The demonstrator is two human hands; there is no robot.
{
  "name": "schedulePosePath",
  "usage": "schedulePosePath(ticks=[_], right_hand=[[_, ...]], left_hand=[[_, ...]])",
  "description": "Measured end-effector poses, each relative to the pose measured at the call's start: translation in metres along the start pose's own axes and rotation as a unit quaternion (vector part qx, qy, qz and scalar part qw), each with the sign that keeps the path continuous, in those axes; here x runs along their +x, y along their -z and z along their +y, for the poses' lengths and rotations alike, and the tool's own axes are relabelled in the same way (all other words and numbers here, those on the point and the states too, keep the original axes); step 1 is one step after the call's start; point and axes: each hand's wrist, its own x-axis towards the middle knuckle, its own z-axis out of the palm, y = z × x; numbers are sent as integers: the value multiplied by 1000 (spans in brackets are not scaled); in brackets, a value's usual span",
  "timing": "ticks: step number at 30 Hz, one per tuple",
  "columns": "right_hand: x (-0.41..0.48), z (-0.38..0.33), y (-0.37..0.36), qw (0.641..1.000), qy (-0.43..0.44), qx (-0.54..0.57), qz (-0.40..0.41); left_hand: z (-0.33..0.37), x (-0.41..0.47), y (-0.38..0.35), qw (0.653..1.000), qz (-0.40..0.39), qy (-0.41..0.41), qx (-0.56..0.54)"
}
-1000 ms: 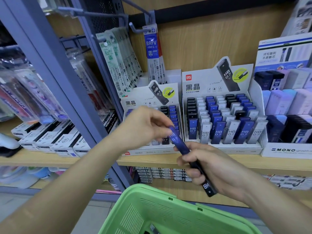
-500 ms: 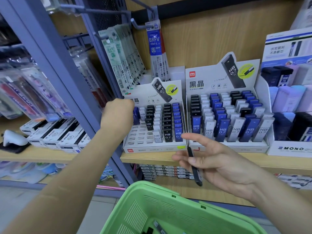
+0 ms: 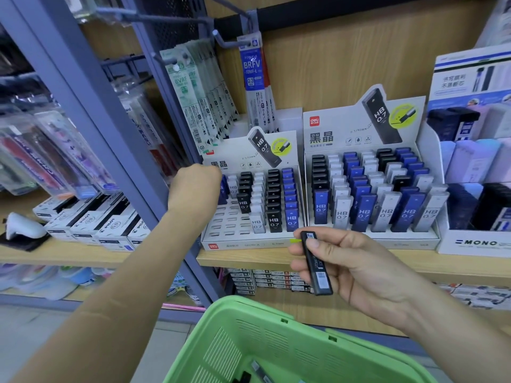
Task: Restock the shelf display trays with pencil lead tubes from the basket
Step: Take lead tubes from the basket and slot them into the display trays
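Observation:
My left hand (image 3: 193, 189) reaches into the left column of the smaller display tray (image 3: 229, 225). It grips a blue lead tube (image 3: 223, 189), of which only an edge shows past the knuckles. In front of the shelf edge, my right hand (image 3: 359, 272) pinches a black lead tube (image 3: 318, 272) between thumb and fingers, nearly upright. The smaller tray has several empty slots in its front left part. The larger tray (image 3: 401, 243) to its right is packed with black, white and blue tubes. A green basket (image 3: 276, 341) sits below, with a few tubes (image 3: 257, 369) at its bottom.
A grey-blue shelf upright (image 3: 91, 120) stands just left of my left arm. Refill packs (image 3: 204, 95) hang on hooks above the smaller tray. A MONO eraser display (image 3: 475, 241) borders the larger tray on the right. White Pilot boxes (image 3: 91, 225) line the left shelf.
My left hand carried the blue tube away from my right hand up to the smaller tray's left column. My right hand's thumb closed on the black tube and turned it upright.

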Motion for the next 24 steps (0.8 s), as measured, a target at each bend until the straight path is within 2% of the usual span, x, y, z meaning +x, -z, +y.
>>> schedulePosePath(ticks=[8, 12, 16, 17, 18, 19, 20, 21, 22, 24], right_hand=[[4, 2, 0, 999, 22, -7, 46], [6, 3, -2, 997, 30, 38, 56], [3, 3, -2, 995, 54, 56, 68], [2, 2, -3, 994, 60, 55, 73], [2, 1, -2, 993, 66, 52, 81], [1, 1, -2, 992, 71, 51, 91], [2, 1, -1, 991, 74, 52, 97], [2, 1, -1, 991, 73, 56, 101], [2, 0, -2, 990, 70, 60, 103], [2, 0, -5, 989, 59, 78, 110]], left_hand=[[9, -9, 2, 999, -12, 15, -26], [10, -10, 0, 999, -1, 23, -40], [7, -13, 4, 1000, 22, -15, -12], [7, -18, 10, 998, 39, -31, -42], [8, -25, 19, 990, 42, -56, -120], [11, -32, 31, 967, 19, -77, -243], [15, -41, 47, 916, -41, -96, -387], [19, -49, 65, 845, -116, -118, -509], [22, -57, 78, 796, -175, -151, -559], [26, -65, 90, 774, -230, -218, -549]])
